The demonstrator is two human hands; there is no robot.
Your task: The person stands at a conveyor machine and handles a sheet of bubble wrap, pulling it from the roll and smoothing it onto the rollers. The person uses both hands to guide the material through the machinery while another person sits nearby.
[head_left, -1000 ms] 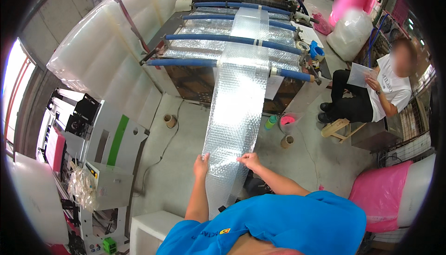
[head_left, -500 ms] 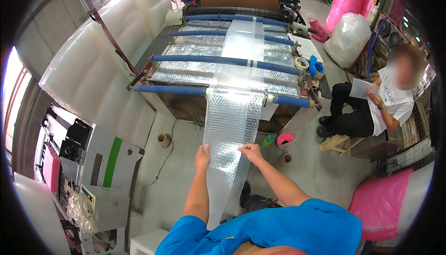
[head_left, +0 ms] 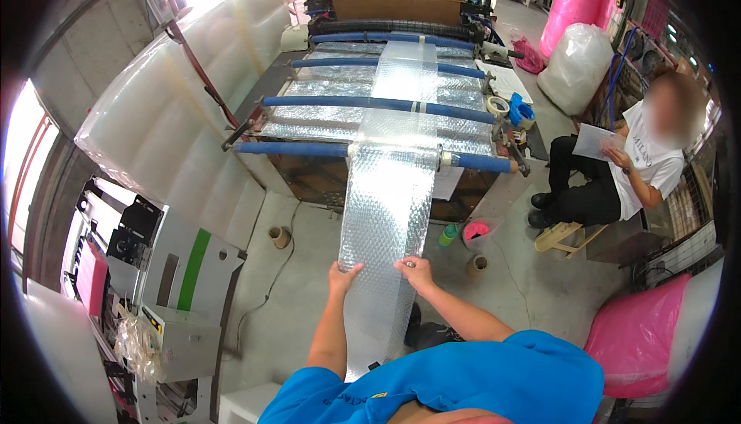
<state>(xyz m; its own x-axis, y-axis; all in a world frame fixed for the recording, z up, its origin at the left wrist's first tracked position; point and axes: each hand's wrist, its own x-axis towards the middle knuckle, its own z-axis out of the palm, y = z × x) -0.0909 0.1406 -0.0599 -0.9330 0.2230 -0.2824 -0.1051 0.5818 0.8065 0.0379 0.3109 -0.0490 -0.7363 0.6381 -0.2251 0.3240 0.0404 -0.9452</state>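
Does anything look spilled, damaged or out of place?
No spill shows, nor any clear tear in the bubble sheet. Untidy, though: a cable trailing loosely across the floor, possibly a trip hazard, and crumpled clear plastic bunched against the machine at left.

In the centre we see a bubbled strip [head_left: 387, 208] of clear plastic, rough in texture and glossy under the light. The blue rollers [head_left: 293, 149], upper centre, look matt. At upper left a bale [head_left: 154, 123] shows shiny plastic; at lower right we see smooth pink wrap [head_left: 634, 339], at bottom a matt cloth shirt [head_left: 471, 378].
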